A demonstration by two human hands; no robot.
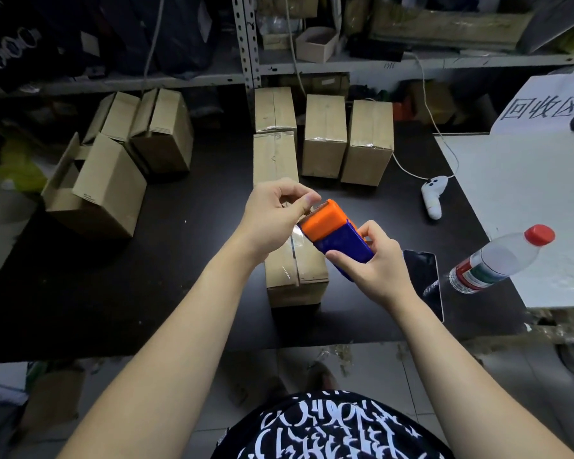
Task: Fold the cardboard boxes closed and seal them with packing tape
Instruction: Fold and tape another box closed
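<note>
The black table fills the middle of the view, with its near edge at 6 o'clock and a white table butting against it at 3 o'clock. At 12 o'clock stand four sealed boxes with glossy tape over their seams. At 10 o'clock three unsealed boxes wait with their flaps loose or open. The job therefore reads as a little past halfway.

At centre lies the current box, its flaps folded shut. A strip of packing tape runs along its seam up to the tape dispenser. The right hand is wrapped round the dispenser's blue body. The left hand is curled, thumb and forefinger pinching at the toothed orange edge, probably on the tape itself, though clear film is hard to make out there. Cutting this strip looks to be the step in hand.

There is open room from 7 to 9 o'clock. At 3 to 4 o'clock a phone lies just beside the box, and a water bottle stands near the white table's edge.
</note>
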